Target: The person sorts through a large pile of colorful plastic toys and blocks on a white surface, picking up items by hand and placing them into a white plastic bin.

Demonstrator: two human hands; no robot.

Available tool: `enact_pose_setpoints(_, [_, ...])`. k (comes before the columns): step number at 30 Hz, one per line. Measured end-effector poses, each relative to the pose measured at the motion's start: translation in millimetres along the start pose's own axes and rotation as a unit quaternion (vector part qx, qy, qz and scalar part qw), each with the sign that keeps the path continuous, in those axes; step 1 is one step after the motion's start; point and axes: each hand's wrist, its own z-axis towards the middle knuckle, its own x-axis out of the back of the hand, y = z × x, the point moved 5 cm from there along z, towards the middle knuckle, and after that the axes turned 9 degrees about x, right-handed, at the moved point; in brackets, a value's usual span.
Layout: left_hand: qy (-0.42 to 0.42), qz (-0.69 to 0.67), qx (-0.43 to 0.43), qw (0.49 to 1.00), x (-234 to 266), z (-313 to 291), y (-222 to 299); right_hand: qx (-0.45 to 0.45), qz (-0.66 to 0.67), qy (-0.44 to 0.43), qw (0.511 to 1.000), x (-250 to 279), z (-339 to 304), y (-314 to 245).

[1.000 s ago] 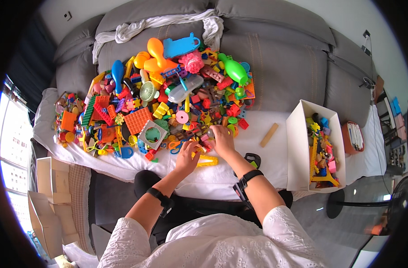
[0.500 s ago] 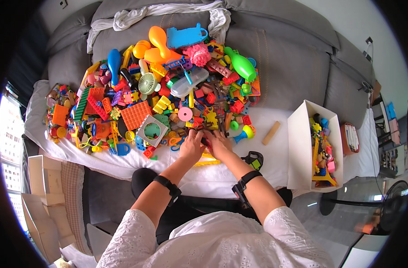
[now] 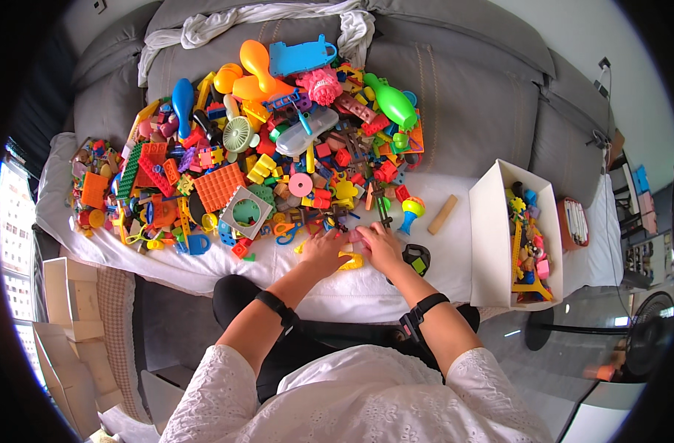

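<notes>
My left hand (image 3: 326, 252) rests low over the white cover at the pile's front edge, its fingers loosely spread beside a yellow toy piece (image 3: 350, 261). Close on its right, my right hand (image 3: 379, 249) has its fingers bent round a small pink piece (image 3: 354, 236), partly hidden between the hands. A dark brown toy strip (image 3: 383, 209) stands just beyond the right fingertips. Blue-and-orange toy scissors (image 3: 284, 230) lie left of my left hand. To the right of the right hand are a blue-and-yellow rattle-like toy (image 3: 410, 213) and a black-and-green toy piece (image 3: 417, 260).
A large heap of mixed toys, with a green bowling pin (image 3: 392, 103) and a pink ring (image 3: 301, 184), covers the sofa seat beyond my hands. A wooden block (image 3: 443, 215) lies right of it. Farther right stands a white box (image 3: 492, 244) holding more toys.
Both hands have come slightly nearer and spread a little apart from each other. The brown strip and the yellow piece show more fully, and the rattle-like toy now stands more upright.
</notes>
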Motion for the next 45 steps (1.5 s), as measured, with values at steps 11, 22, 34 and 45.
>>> enact_pose_setpoints(11, [-0.051, -0.023, 0.076, 0.996, -18, 27, 0, -0.112, -0.026, 0.041, 0.993, 5, -21, -9])
enact_pose_setpoints(22, [-0.048, -0.156, 0.035, 0.986, -41, 41, -34, -0.109, 0.174, 0.109, 0.973, 0, -16, 24])
enact_pose_setpoints(34, [0.034, -0.217, 0.017, 0.975, -30, 37, -28, -0.136, 0.227, 0.073, 0.962, -17, -10, 28])
enact_pose_setpoints(45, [-0.141, -0.753, 0.165, 0.621, -4, 18, -6, -0.228, 0.750, 0.070, 0.617, 26, -31, 14])
